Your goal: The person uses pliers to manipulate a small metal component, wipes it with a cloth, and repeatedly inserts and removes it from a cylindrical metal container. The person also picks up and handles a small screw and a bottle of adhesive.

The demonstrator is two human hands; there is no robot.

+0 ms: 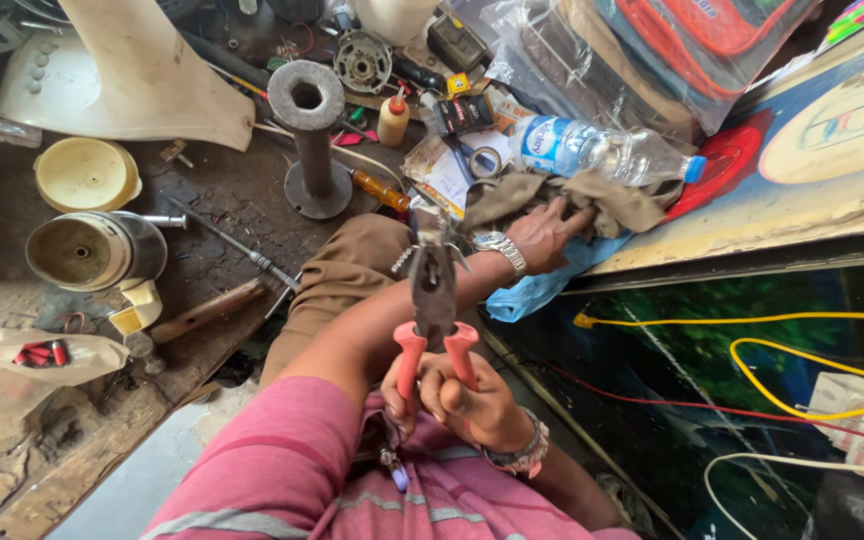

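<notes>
- Head view looks straight down at a person sitting in a messy workshop, pink striped shirt at the bottom of the frame.
- Right hand [457,398] is curled tight round the red handles of a pair of pliers [434,305], held up in front of the chest with the nose pointing away. Looks like a plain carrying grip that keeps the tool ready while the other arm is busy.
- Pliers are dark worn steel with red-pink grips. The tip sits over the left forearm in this view, so I can't tell if the jaws are pinching anything.
- Left hand [544,232] reaches out across the knee, fingers spread and pressed flat on a brown rag [552,195] at the edge of the painted board. A steel watch [500,250] is on that wrist.
- Just behind the rag lies a plastic water bottle [602,150] on its side, blue cap to the right.
- Further left on the floor: a metal spool [312,140] standing upright, a steel cup [92,250], a round yellow lid [84,173] and a wooden-handled tool [207,310].
- Yellow wire [752,345] loops over the dark surface on the right, well apart from both hands.
</notes>
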